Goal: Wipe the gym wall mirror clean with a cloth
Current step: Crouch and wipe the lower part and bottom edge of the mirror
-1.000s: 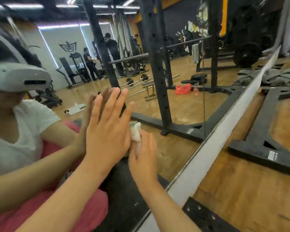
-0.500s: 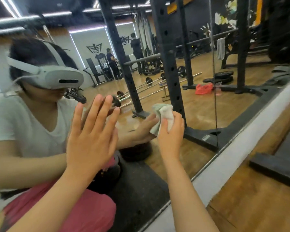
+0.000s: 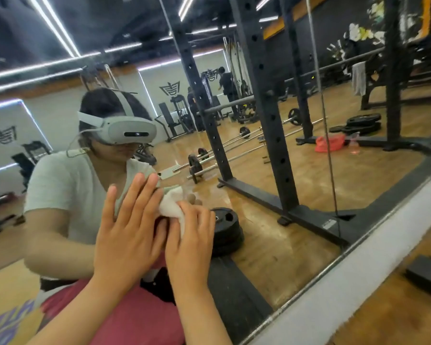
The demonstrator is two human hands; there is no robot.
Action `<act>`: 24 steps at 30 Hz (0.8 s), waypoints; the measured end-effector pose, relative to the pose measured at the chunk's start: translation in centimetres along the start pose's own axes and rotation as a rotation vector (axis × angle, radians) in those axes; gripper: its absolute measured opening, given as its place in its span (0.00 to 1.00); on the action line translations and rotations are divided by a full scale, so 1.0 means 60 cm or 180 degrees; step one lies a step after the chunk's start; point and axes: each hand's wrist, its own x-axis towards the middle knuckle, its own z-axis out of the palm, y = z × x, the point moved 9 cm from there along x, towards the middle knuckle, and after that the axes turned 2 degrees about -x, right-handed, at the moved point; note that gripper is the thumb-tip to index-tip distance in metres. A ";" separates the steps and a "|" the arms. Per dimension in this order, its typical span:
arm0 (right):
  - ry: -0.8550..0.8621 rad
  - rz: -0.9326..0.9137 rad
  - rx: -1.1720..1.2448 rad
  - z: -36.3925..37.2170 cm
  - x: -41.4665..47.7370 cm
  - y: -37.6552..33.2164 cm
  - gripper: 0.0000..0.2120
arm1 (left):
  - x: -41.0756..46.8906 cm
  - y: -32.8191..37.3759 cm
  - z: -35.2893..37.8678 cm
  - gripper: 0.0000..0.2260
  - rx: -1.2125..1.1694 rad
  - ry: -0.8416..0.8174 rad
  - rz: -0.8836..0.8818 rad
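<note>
Mirror (image 3: 271,175) glass took up most of my view, ending at a metal edge (image 3: 341,255) with a pale ledge (image 3: 358,277) below it on the right. My left hand (image 3: 127,235) lay flat against the lower glass, fingers straight and spread, holding nothing. Close beside it, my right hand (image 3: 192,235) had its fingers curled over a small bunched white cloth (image 3: 171,207), pressing it onto the glass. I judged myself to be in the middle of a wiping pass on the low part of the pane, with much of the surface above and to the right yet to be covered. To do it well, I reckoned I needed even pressure through the whole wad, overlapping passes rather than scattered dabs, and a fresh fold of cloth once one face got grimy. My bracing palm was likely to leave prints, so that patch wanted wiping too. Whether streaks lay on the glass I could not tell.
</note>
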 end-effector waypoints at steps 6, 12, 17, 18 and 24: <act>0.0257 0.0186 -0.0059 -0.055 0.073 0.072 0.12 | 0.000 0.000 0.005 0.23 0.0117 -0.0107 0.0002; 0.0642 0.1298 -0.0142 -0.119 0.100 0.192 0.14 | -0.001 0.001 0.005 0.22 0.0183 -0.0106 0.0000; 0.0033 0.0488 -0.0446 -0.036 -0.032 0.047 0.15 | 0.000 0.003 0.000 0.23 0.0128 -0.0052 0.0049; -0.0136 0.0382 -0.0446 -0.029 -0.044 0.039 0.15 | 0.000 0.004 0.001 0.23 0.0130 -0.0041 0.0052; 0.0249 0.0512 -0.0391 -0.093 0.079 0.129 0.15 | 0.009 0.007 0.005 0.23 0.0182 -0.0052 -0.0007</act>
